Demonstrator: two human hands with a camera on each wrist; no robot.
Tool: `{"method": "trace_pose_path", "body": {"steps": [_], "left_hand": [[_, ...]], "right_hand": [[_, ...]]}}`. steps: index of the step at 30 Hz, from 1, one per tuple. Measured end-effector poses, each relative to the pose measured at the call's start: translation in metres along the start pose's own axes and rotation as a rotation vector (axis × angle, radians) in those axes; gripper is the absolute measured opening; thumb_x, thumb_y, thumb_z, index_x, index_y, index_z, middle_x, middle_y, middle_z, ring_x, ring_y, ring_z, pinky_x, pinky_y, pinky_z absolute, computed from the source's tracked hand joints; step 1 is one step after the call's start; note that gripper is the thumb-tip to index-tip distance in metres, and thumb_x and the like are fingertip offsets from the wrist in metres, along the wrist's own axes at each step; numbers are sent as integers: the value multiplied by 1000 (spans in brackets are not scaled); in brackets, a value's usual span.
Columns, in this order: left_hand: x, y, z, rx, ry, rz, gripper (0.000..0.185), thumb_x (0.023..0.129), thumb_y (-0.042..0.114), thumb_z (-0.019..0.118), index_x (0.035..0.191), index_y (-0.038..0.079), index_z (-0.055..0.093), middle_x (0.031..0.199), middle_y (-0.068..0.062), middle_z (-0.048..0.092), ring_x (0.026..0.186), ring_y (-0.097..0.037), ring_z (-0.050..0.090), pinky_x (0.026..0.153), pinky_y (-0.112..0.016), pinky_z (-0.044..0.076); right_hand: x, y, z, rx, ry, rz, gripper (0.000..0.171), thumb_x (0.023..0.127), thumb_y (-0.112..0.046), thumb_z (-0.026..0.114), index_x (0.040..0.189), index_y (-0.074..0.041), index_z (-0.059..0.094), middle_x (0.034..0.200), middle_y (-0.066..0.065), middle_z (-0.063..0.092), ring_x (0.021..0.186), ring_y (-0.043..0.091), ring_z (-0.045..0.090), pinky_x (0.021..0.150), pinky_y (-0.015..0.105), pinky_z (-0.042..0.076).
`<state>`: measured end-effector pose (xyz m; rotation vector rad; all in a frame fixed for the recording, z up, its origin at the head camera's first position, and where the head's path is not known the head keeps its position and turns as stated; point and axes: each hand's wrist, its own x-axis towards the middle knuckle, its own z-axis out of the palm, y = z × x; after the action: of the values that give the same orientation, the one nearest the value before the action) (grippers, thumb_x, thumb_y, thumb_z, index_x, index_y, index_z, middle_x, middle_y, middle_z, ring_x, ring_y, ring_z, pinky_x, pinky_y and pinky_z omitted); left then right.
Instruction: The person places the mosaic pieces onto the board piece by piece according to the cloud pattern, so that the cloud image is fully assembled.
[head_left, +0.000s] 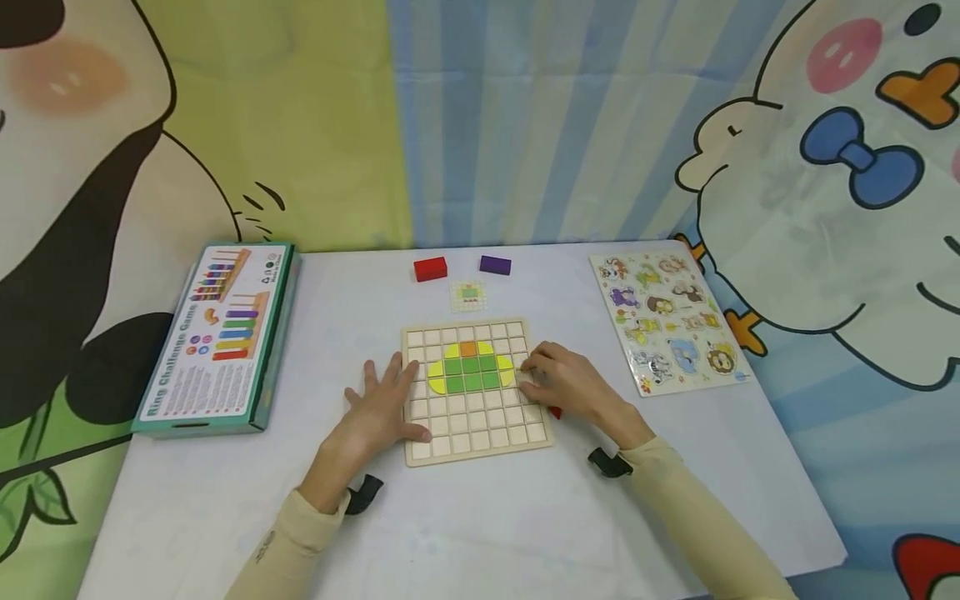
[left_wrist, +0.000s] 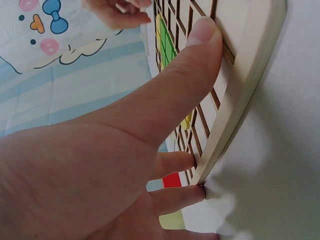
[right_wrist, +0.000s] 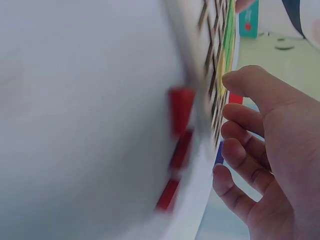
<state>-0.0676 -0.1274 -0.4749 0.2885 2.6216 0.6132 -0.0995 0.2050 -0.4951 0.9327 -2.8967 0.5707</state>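
Observation:
A wooden grid board lies mid-table with green, yellow and orange tiles filling its upper middle cells. My left hand lies flat with spread fingers on the board's left edge; its thumb presses on the grid of the board. At the board's right edge, my right hand has loosely curled fingers. Its thumb touches the outer yellow tile, and I see nothing held between the fingers. Red pieces lie on the table beside the board, partly under that hand.
A red block, a purple block and a small pattern card sit behind the board. A ring-game box lies at the left, an animal peg puzzle at the right. Cartoon cloth hangs behind.

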Motion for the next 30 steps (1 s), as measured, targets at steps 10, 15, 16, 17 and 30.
{"method": "trace_pose_path", "body": {"steps": [10, 15, 16, 17, 30], "left_hand": [[0, -3, -1, -11, -8, 5, 118, 72, 39, 91, 162, 7, 22, 168, -26, 8, 148, -64, 0, 101, -89, 13], [3, -4, 1, -10, -15, 11, 118, 71, 39, 91, 161, 7, 22, 168, -27, 8, 147, -65, 0, 100, -89, 12], [3, -4, 1, -11, -14, 9, 118, 71, 39, 91, 161, 7, 22, 168, -27, 7, 147, -65, -1, 100, -89, 12], [3, -4, 1, -11, -14, 7, 118, 71, 39, 91, 162, 7, 22, 168, -27, 7, 147, -64, -1, 100, -89, 12], [1, -2, 0, -25, -21, 6, 118, 71, 38, 92, 161, 6, 22, 168, -26, 7, 148, -64, -2, 101, -89, 12]], "right_hand": [[-46, 22, -9, -32, 71, 50, 25, 87, -29, 80, 103, -10, 76, 103, 0, 65, 81, 12, 64, 70, 28, 56], [-64, 25, -13, -49, 114, 71, 26, 83, -29, 84, 101, -11, 76, 102, 2, 66, 85, 15, 64, 73, 32, 56], [-66, 25, -14, -50, 113, 77, 27, 83, -29, 85, 101, -12, 76, 102, 2, 67, 87, 15, 63, 75, 33, 56], [-68, 26, -14, -56, 111, 87, 27, 83, -30, 84, 101, -12, 76, 103, 3, 66, 88, 15, 63, 77, 34, 57], [-79, 33, -13, -57, 124, 123, 23, 83, -25, 84, 99, -10, 76, 102, 4, 67, 91, 18, 65, 77, 38, 57]]}}
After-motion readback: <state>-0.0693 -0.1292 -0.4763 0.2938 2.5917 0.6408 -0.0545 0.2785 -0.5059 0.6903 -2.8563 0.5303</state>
